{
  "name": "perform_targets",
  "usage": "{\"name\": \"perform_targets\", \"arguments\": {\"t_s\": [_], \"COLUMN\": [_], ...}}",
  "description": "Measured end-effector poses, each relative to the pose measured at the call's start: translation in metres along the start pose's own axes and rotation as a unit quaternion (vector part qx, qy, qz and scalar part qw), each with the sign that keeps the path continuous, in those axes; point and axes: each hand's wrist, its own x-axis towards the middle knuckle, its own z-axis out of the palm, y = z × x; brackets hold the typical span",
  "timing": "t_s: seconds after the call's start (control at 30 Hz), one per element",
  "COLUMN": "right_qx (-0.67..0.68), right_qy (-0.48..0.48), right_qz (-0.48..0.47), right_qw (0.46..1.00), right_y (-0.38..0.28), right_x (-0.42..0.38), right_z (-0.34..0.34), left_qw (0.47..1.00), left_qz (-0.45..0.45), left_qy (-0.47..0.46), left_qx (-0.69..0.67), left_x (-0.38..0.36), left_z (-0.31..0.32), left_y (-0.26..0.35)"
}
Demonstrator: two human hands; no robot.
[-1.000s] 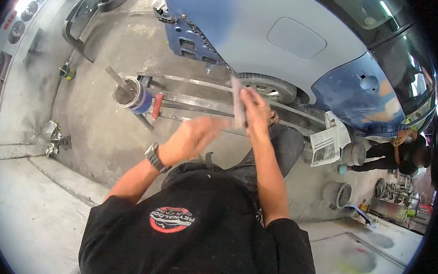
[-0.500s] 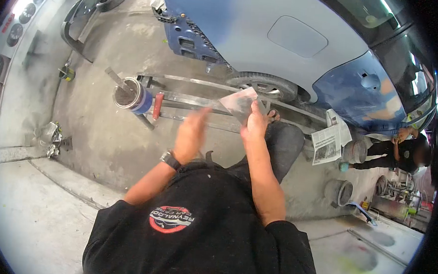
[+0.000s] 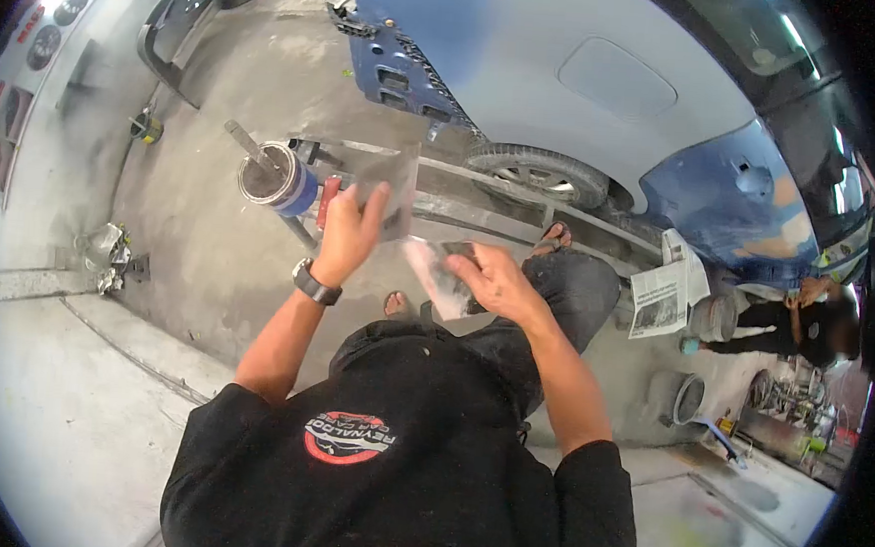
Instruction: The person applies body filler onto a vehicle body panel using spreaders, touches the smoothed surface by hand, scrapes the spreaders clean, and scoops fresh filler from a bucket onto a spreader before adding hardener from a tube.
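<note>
My left hand (image 3: 353, 230), with a dark watch on its wrist, is closed on a thin grey sheet (image 3: 401, 186) that stands up past the fingers and is partly blurred. To its right and a little lower, my right hand (image 3: 497, 282) pinches a flat pinkish piece (image 3: 435, 283) with dark grey smears between thumb and fingers. The lower edge of the grey sheet comes close to the top of the pinkish piece; whether they touch I cannot tell. Beside my left hand are a red handle (image 3: 328, 201) and an open can (image 3: 276, 178) with a stick in it.
A blue-grey car body (image 3: 531, 49) with a wheel (image 3: 539, 174) fills the top. A metal frame (image 3: 441, 212) lies before it. Newspaper (image 3: 661, 297) hangs at the right, near buckets (image 3: 713, 315). Another person (image 3: 817, 327) works at the far right. A small can (image 3: 146, 127) stands left.
My left hand has moved left and up and now holds the grey sheet. My right hand has moved down with the pinkish piece, which was higher and flatter before. The view has shifted slightly.
</note>
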Motion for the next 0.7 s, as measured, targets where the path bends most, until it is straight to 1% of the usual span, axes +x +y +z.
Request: {"name": "perform_targets", "arguments": {"t_s": [0.03,0.07,0.1,0.13,0.17,0.2,0.23,0.3,0.37,0.4,0.43,0.47,0.5,0.53,0.57,0.6,0.63,0.7], "right_qx": [0.018,0.03,0.016,0.003,-0.095,-0.189,-0.203,-0.229,-0.197,-0.179,-0.176,-0.171,-0.168,-0.147,-0.124,-0.1,-0.089,-0.066], "right_qy": [0.008,0.105,0.144,0.186,0.189,0.208,0.158,0.056,0.102,0.122,0.119,0.119,0.117,0.097,0.079,0.062,0.046,0.017], "right_qz": [0.011,-0.002,-0.043,-0.082,-0.201,-0.315,-0.347,-0.407,-0.279,-0.216,-0.162,-0.105,-0.046,-0.123,-0.198,-0.273,-0.243,-0.179], "right_qw": [1.0,0.994,0.988,0.979,0.957,0.907,0.902,0.882,0.934,0.952,0.964,0.972,0.978,0.977,0.969,0.955,0.965,0.981], "right_y": [-0.001,-0.019,-0.028,-0.035,-0.055,-0.075,-0.077,-0.071,-0.009,0.011,0.01,0.001,-0.012,-0.029,-0.052,-0.064,-0.061,-0.045], "right_x": [-0.002,-0.001,-0.001,-0.002,-0.002,-0.001,-0.003,-0.009,0.009,0.017,0.016,0.013,0.01,0.006,0.003,0.002,0.005,0.014], "right_z": [0.003,0.0,0.006,0.015,0.018,0.022,0.033,0.052,0.064,0.065,0.059,0.052,0.044,0.04,0.036,0.035,0.035,0.035], "left_qw": [0.979,0.918,0.82,0.754,0.692,0.62,0.537,0.554,0.374,0.472,0.565,0.682,0.78,0.858,0.875,0.925,0.962,0.961], "left_qz": [-0.058,-0.112,-0.158,-0.246,-0.282,-0.315,-0.344,-0.383,-0.361,-0.322,-0.281,-0.279,-0.271,-0.258,-0.18,-0.142,-0.102,-0.085], "left_qy": [0.008,0.017,0.025,0.058,-0.02,-0.101,-0.182,-0.117,-0.279,-0.282,-0.28,-0.202,-0.119,-0.033,0.031,0.019,0.006,-0.026], "left_qx": [-0.194,-0.38,-0.55,-0.607,-0.664,-0.711,-0.748,-0.73,-0.808,-0.771,-0.724,-0.646,-0.551,-0.443,-0.448,-0.353,-0.253,-0.262], "left_x": [-0.001,-0.003,-0.006,-0.007,-0.009,-0.011,-0.016,-0.041,-0.053,-0.055,-0.057,-0.056,-0.051,-0.046,-0.041,-0.032,-0.026,-0.026], "left_z": [-0.001,0.001,0.003,0.008,0.014,0.027,0.037,0.04,0.038,0.027,0.017,0.007,-0.002,-0.007,-0.004,-0.009,-0.014,-0.024], "left_y": [-0.001,-0.002,0.004,0.014,-0.006,-0.042,-0.061,-0.024,-0.051,-0.055,-0.056,-0.057,-0.057,-0.056,-0.05,-0.065,-0.079,-0.06]}}
